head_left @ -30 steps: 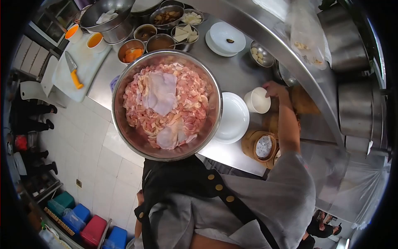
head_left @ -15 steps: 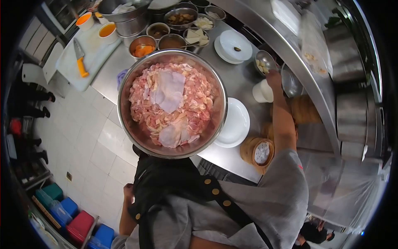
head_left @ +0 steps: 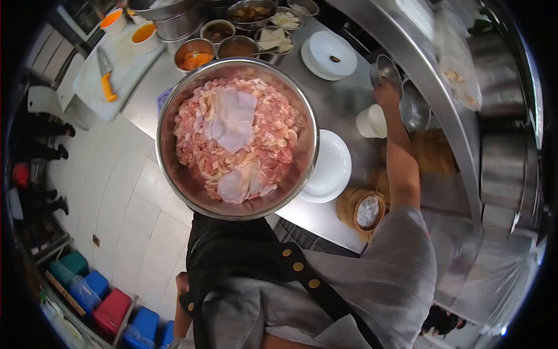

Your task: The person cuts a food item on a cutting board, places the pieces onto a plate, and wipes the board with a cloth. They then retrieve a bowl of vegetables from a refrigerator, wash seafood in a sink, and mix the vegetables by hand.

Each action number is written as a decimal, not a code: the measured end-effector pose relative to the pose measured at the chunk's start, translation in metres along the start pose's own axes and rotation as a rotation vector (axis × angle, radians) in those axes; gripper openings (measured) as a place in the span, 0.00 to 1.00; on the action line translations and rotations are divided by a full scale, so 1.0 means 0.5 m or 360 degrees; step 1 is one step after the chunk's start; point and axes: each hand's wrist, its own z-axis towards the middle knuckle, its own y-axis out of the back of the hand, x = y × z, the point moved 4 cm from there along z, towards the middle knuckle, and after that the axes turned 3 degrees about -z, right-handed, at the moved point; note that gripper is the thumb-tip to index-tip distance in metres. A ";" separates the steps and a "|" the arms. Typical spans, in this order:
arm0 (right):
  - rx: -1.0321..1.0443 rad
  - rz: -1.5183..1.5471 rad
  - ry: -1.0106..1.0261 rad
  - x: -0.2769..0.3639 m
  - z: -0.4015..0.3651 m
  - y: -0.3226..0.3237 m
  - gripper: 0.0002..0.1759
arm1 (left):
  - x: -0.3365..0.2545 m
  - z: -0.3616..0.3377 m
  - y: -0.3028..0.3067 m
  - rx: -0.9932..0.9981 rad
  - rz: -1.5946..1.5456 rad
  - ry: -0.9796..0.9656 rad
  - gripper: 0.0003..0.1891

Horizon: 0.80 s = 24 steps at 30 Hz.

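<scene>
My right hand [head_left: 387,94] reaches to the back right of the steel counter, its fingers closed on the near rim of a small metal bowl [head_left: 393,68]. The bowl is tilted, and its contents are mostly hidden. Just below that hand stands a white tub [head_left: 372,122]; another metal bowl [head_left: 415,107] is to its right. My left hand [head_left: 182,283] hangs low beside the black apron, away from the counter, with its fingers mostly hidden. In front of me a large steel bowl [head_left: 311,145] holds a heap of raw chicken pieces [head_left: 270,131], with skin on top.
A knife [head_left: 106,78] with a yellow handle lies on a white cutting board [head_left: 131,67]. White plates [head_left: 330,52] and bamboo steamers [head_left: 351,206] stand on the counter, and several ingredient bowls line the back. A steel shelf edge [head_left: 433,116] overhangs the right side.
My right hand has taken hold of the small metal bowl, which has tilted and shifted slightly right and upward. The view has moved a little; my left hand stays low at my side.
</scene>
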 end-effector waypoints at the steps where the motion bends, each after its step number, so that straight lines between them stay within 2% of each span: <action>1: -0.0003 -0.0036 -0.0025 0.003 -0.016 0.036 0.10 | 0.006 0.017 -0.009 -0.0031 -0.0175 -0.0045 0.12; 3: 0.0083 -0.0077 -0.0226 0.010 -0.068 0.107 0.10 | 0.006 0.062 -0.020 -0.0135 -0.0712 -0.0145 0.11; 4: 0.0133 -0.0013 -0.0256 0.012 -0.100 0.127 0.10 | 0.015 0.093 -0.031 0.0013 -0.0447 0.0119 0.10; 6: 0.0289 0.0009 -0.0354 0.020 -0.167 0.139 0.10 | -0.008 0.141 -0.012 0.0018 -0.0584 0.0225 0.08; 9: 0.0469 -0.0001 -0.0424 0.029 -0.228 0.105 0.12 | -0.202 0.147 0.140 0.0006 -0.0886 0.0449 0.09; 11: 0.0497 0.0011 -0.0429 0.031 -0.233 0.073 0.11 | -0.207 0.155 0.148 0.0079 -0.1093 0.0717 0.13; 13: 0.0451 -0.0015 -0.0296 0.041 -0.218 0.048 0.11 | -0.186 0.156 0.140 0.0063 -0.1417 0.0942 0.14; 17: 0.0541 0.0046 -0.0257 0.016 -0.132 -0.016 0.12 | -0.191 0.120 0.141 0.0013 -0.1332 0.0956 0.13; 19: 0.0435 0.0061 -0.0223 0.009 -0.082 -0.027 0.09 | -0.146 0.119 0.110 -0.0085 -0.1222 0.0504 0.10; 21: 0.0441 0.0026 -0.0226 -0.031 -0.051 -0.078 0.11 | -0.156 0.111 0.095 -0.0251 -0.1330 0.0599 0.09; 22: 0.0562 -0.0223 -0.0138 -0.034 -0.040 -0.087 0.13 | -0.153 0.096 0.089 -0.0412 -0.1430 0.0695 0.08; 23: 0.0601 -0.0644 0.0294 -0.066 -0.032 -0.150 0.16 | -0.099 0.113 0.055 -0.0343 -0.1023 0.0625 0.11; 24: 0.0538 -0.0757 0.0446 -0.112 -0.031 -0.221 0.17 | -0.116 0.105 0.061 -0.0395 -0.1080 0.0664 0.17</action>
